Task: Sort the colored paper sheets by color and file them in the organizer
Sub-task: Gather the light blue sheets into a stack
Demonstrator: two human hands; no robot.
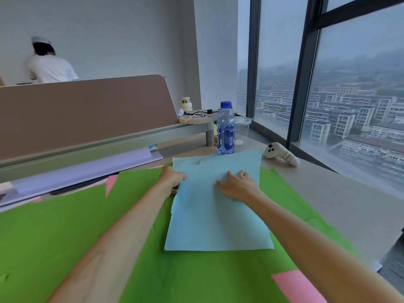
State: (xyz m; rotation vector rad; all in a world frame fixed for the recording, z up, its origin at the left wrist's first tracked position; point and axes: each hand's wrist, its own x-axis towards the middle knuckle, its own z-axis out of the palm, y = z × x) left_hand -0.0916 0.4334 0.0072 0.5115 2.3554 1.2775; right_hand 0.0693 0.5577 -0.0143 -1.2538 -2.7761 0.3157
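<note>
A stack of light blue paper sheets [216, 217] lies on top of large green sheets [76, 232] that cover most of the desk. My left hand [172, 178] grips the blue stack's left edge, thumb on top and fingers tucked under it. My right hand [237, 183] presses flat on the blue stack near its far end, fingers spread. Pink sheets show from under the green at the near right [295, 287] and at the left [111, 181]. A pale lilac sheet [87, 169] lies in the long organizer tray [83, 154] along the desk's back.
A water bottle [225, 129] with a blue cap stands just beyond the blue stack, a clear plastic cup [241, 130] beside it. A white controller [281, 154] lies by the window. A brown divider panel [87, 110] rises behind the tray; a person sits beyond it.
</note>
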